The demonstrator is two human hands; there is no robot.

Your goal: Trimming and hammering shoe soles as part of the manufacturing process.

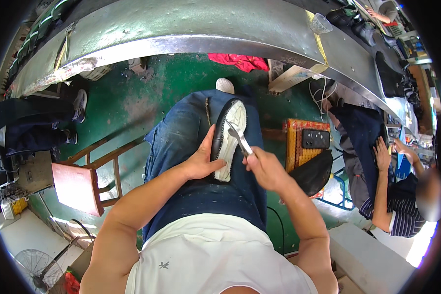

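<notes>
Shoe (226, 148) rests bottom-up on a denim lap (179, 139) above green floor (174, 73).

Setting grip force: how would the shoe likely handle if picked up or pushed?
Probably fairly stiff: the shoe shows no visible sag under the left hand. Likely apt to rock or shift if pushed, since it lies sole up on soft blue cloth. Its uneven pale underside suggests it may not be very slippery.
</notes>
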